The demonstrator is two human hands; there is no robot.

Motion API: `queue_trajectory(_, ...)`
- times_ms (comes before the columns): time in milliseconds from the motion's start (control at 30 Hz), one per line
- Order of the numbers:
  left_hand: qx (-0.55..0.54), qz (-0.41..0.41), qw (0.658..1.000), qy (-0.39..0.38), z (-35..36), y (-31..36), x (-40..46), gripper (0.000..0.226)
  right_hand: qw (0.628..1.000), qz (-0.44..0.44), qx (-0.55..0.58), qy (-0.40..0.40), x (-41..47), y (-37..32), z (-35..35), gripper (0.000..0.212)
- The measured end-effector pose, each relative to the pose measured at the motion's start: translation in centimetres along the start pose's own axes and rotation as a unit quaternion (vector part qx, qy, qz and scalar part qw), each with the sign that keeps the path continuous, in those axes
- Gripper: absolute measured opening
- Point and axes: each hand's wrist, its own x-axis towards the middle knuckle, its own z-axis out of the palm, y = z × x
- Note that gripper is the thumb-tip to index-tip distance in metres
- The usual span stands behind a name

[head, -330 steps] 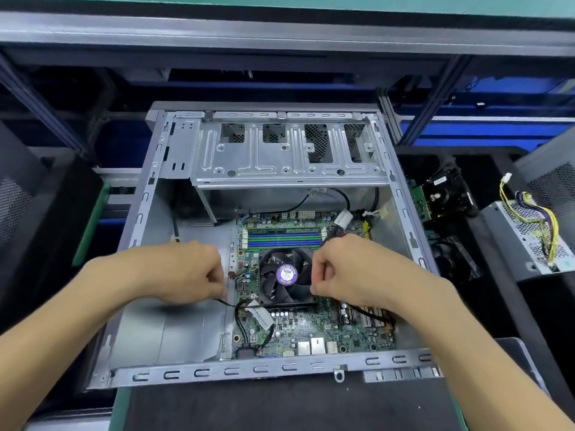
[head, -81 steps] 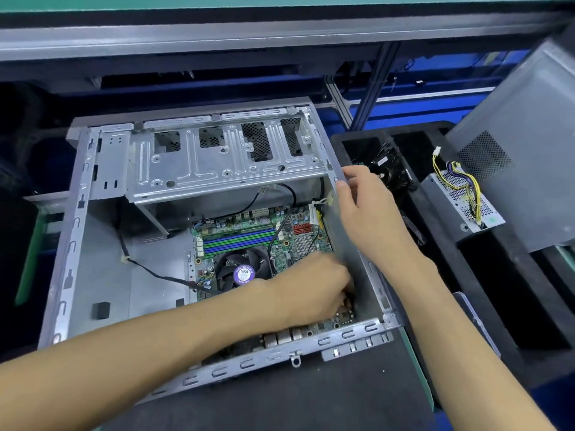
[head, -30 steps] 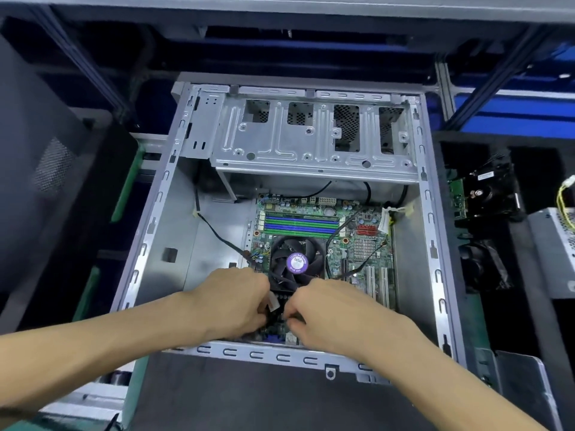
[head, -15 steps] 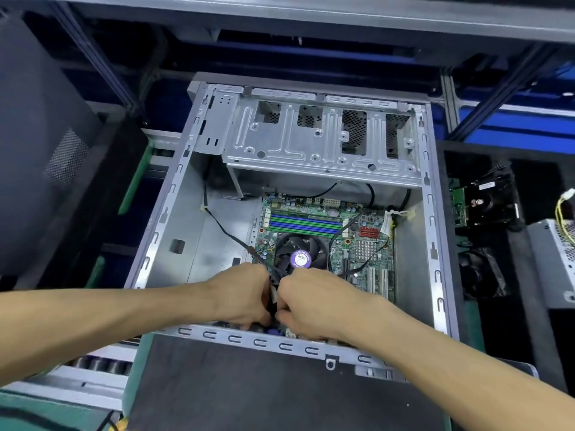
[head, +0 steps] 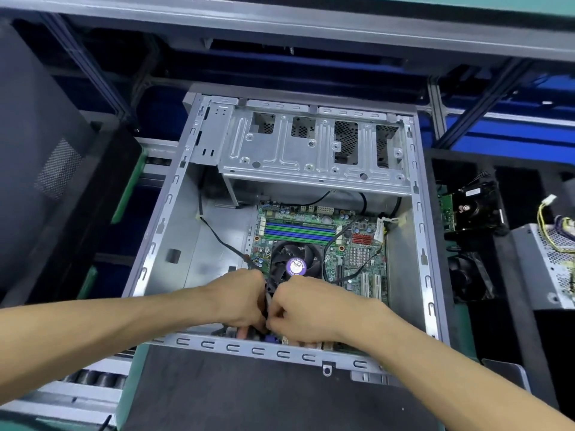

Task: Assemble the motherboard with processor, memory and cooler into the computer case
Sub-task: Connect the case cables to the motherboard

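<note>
- Since half a second ago, both hands are seen shifted slightly toward the case's near rail, knuckles kept pressed together.
- Left hand (head: 241, 301) is curled, fingers bent down at the board's near edge; a thin black part is pinched between the two hands, exact grasp cannot be told.
- Right hand (head: 306, 311) is clenched beside it, touching the left; what it grips is hidden.
- Motherboard (head: 357, 259) is seated flat in the open computer case (head: 420, 244), right of centre.
- Cooler fan (head: 295, 264) with purple label is mounted on the board, just beyond the hands.
- Blue and green memory slots (head: 300, 231) lie behind the fan.
- Black cable (head: 217, 236) is run from the left wall to the board.
- Drive cage (head: 311, 150) spans the far end.
</note>
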Motion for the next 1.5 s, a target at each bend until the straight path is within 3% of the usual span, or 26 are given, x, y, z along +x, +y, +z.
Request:
queue_trajectory(167, -0.036, 0.015, 0.996, -0.081, -1.3, -0.3, -1.1, 0.025, 0.989, 0.002, 0.108, 0.099, -2.0, 0.2, -2.2, 0.025)
queue_trajectory(233, -0.047, 0.02, 0.996, -0.074, -1.8, -0.2, -1.8, 0.025, 0.982, 0.015, 0.109, 0.152, -2.6, 0.7, -2.6, 0.024)
queue_trajectory(300, -0.063, 0.026, 0.998, -0.006, -2.3, -0.1, -2.5, 0.024, 0.974, 0.039, 0.089, 0.204, -3.1, 1.5, -2.6, 0.023)
queue_trajectory(367, -0.007, 0.038, 0.99, 0.137, -2.6, -0.1, -3.1, 0.024, 0.964, 0.064, 0.065, 0.249, -3.5, 2.2, -2.1, 0.022)
queue_trajectory(433, 0.041, 0.055, 0.957, 0.281, -2.5, 0.0, -3.3, 0.018, 0.956, 0.084, 0.058, 0.275, -3.8, 2.7, -1.4, 0.02)
queue_trajectory(500, 0.043, 0.09, 0.934, 0.342, -2.2, 0.1, -3.1, 0.012, 0.952, 0.092, 0.067, 0.283, -4.0, 2.9, -0.5, 0.022)
queue_trajectory(667, 0.059, 0.125, 0.943, 0.302, -1.2, -0.5, -1.7, 0.03, 0.949, 0.098, 0.085, 0.286, -4.1, 2.7, 1.1, 0.023)
queue_trajectory(1233, 0.03, 0.136, 0.946, 0.291, -1.9, -0.4, -1.8, 0.013, 0.943, 0.105, 0.112, 0.297, -4.2, 2.2, -0.3, 0.019)
queue_trajectory(1500, 0.036, 0.14, 0.942, 0.302, -1.9, -0.6, -1.3, 0.019, 0.943, 0.113, 0.121, 0.288, -3.8, 2.3, -0.5, 0.016)
